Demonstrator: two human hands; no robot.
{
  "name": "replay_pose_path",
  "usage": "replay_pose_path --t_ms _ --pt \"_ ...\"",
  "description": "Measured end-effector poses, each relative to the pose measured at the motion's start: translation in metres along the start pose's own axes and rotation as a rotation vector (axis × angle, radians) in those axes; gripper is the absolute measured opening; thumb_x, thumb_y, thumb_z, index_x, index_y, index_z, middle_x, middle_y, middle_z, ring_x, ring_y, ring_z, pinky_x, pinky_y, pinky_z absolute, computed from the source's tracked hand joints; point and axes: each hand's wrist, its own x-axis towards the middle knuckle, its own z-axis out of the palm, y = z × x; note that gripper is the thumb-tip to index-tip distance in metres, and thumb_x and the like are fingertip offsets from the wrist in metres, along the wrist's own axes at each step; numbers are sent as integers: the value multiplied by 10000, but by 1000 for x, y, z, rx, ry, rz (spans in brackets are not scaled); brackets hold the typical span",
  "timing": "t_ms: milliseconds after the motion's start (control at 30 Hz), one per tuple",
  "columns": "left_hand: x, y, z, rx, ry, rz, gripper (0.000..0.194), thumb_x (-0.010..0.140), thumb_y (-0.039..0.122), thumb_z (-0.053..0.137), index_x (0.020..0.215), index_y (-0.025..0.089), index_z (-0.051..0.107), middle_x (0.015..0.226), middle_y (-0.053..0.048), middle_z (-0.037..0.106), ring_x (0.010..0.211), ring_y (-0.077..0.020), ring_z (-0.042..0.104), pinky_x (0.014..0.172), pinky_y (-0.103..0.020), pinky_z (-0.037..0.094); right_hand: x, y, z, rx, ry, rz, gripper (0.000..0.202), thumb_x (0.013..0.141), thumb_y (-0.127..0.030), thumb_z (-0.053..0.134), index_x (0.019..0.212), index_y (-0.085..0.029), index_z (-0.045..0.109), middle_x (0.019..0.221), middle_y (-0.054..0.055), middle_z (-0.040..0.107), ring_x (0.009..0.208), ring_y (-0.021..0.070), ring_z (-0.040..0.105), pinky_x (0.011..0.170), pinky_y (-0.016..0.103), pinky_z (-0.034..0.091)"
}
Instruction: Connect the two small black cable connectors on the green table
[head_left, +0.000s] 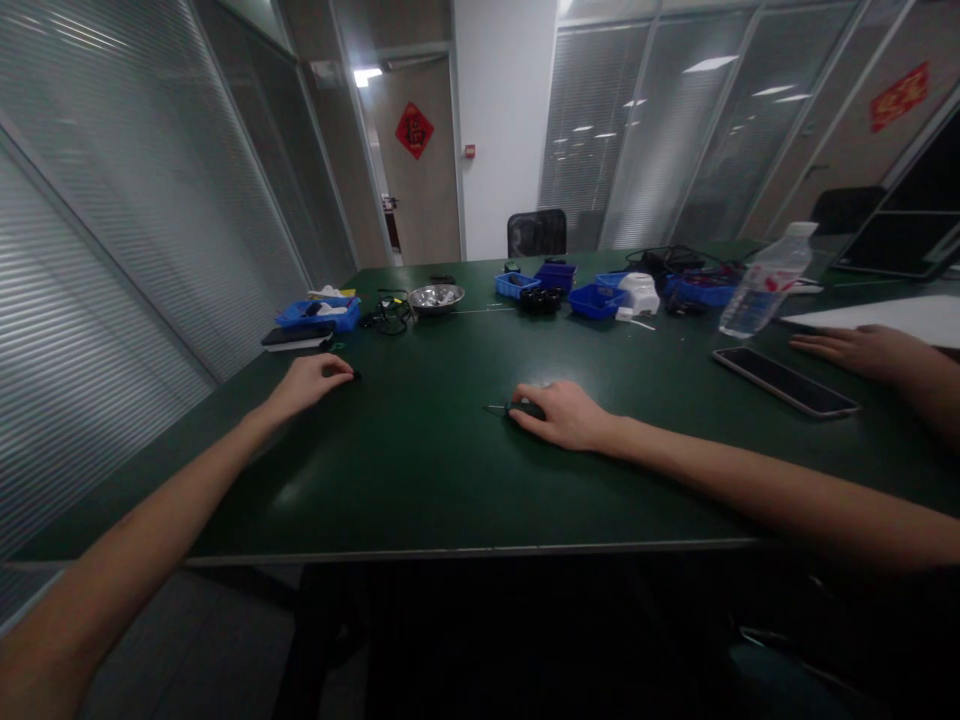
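Note:
My left hand point(309, 382) rests low over the left part of the green table point(420, 450). Thumb and fingertips pinch a small dark piece point(357, 376), too small to name. In the middle, my right hand point(564, 412) is closed around the dark handle of a small screwdriver point(498, 408). Its thin metal shaft points left, toward my left hand, and lies close to the tabletop. Most of the handle is hidden by my fingers. A stretch of tabletop separates the two hands.
Blue bins point(596, 300) and a metal bowl point(436, 299) stand along the back. A blue tray point(330, 315) and dark notebook point(298, 336) lie at left. At right are a phone point(784, 380), a plastic bottle point(769, 280) and another person's hand point(862, 350).

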Motion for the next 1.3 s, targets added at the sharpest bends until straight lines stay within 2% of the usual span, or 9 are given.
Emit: replay_pose_path --t_ms 133,300,400,467,600,833,933,1100,1300 --pt "-5 72 20 -112 -97 178 383 948 524 685 1114 201 809 1194 -102 760 1080 -273 693 929 -370 540 1 1 0 -1 -5 6 408 1081 -547 481 1240 -222 669 751 30 668 647 188 583 658 310 350" --pt "-20 166 45 -260 -214 449 239 996 406 689 1071 204 791 1121 -82 748 1018 -231 697 903 -353 544 1 0 0 -8 -14 10 405 1079 -547 487 1251 -228 667 762 32 679 645 187 584 662 306 346" --pt "-28 205 66 -302 -283 562 184 995 367 707 1047 203 774 1080 -67 740 986 -218 690 908 -347 531 1 -1 0 -36 -7 10 407 1077 -547 481 1244 -227 671 745 32 675 632 190 577 643 308 320" --pt "-33 218 79 -338 -275 548 188 984 364 725 1062 194 743 1048 -63 731 930 -209 680 847 -334 527 1 -1 0 -50 -1 10 409 1076 -545 480 1239 -223 672 737 33 675 624 191 575 632 309 305" --pt "-37 223 93 -430 -252 467 268 960 359 759 1148 191 669 1065 -60 718 885 -193 662 744 -308 503 2 0 2 -50 17 3 405 1080 -541 469 1234 -226 672 725 30 666 611 188 564 619 309 289" --pt "-36 213 92 -441 -282 471 386 959 367 760 1286 217 621 1109 -64 705 1000 -220 680 826 -333 508 1 1 1 -23 -5 4 414 1078 -544 476 1250 -222 670 723 28 660 612 183 558 619 304 304" --pt "-34 211 91 -388 -260 472 373 939 408 777 1236 212 666 1123 -77 695 1026 -240 664 879 -360 515 1 0 1 -29 3 3 411 1077 -541 475 1243 -223 674 728 28 665 615 185 559 624 307 313" --pt "-31 208 88 -313 -263 506 277 964 464 734 1041 199 748 1111 -93 690 1058 -265 638 939 -397 500 0 -1 0 2 25 9 399 1062 -540 504 1199 -218 697 755 35 685 641 187 579 650 310 338" --pt "-30 205 89 -296 -246 516 242 968 440 724 1053 214 739 1194 -96 678 1139 -277 624 1016 -428 485 -3 -4 -5 63 62 -25 371 1054 -496 516 1163 -194 702 812 48 709 672 184 596 672 308 365"
